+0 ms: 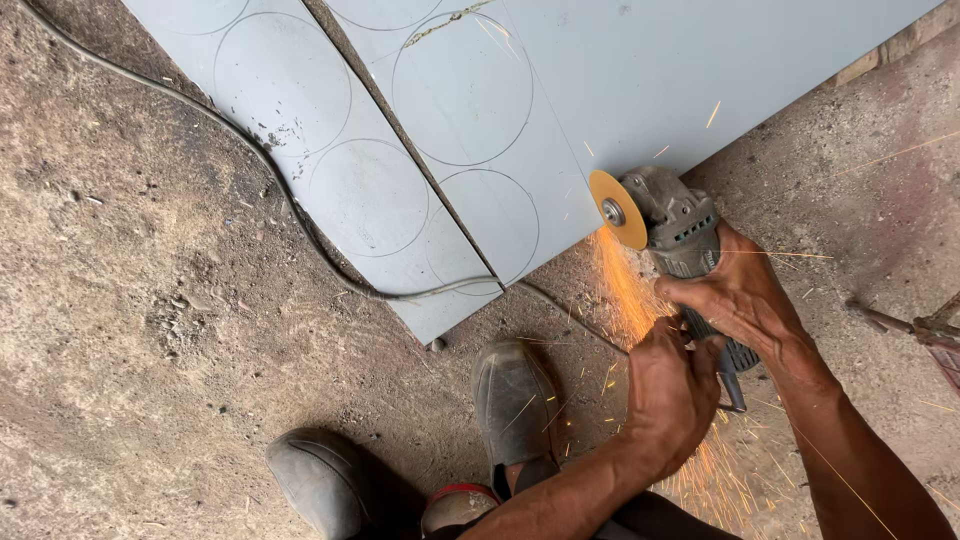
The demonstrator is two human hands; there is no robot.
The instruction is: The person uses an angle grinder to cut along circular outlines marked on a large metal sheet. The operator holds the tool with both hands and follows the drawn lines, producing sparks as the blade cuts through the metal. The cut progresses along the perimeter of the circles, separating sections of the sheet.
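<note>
A grey angle grinder with a yellow cutting disc bites into the edge of a grey metal sheet lying on the ground. Orange sparks spray down toward me. My right hand wraps over the grinder's body. My left hand grips its rear handle just below. Several circles are scribed on the sheet, and a long cut separates a narrower sheet strip on the left.
The grinder's power cable snakes across the dirt floor and over the sheet strip's corner. My two dark shoes stand below the sheet. Rusty metal rods lie at the right edge.
</note>
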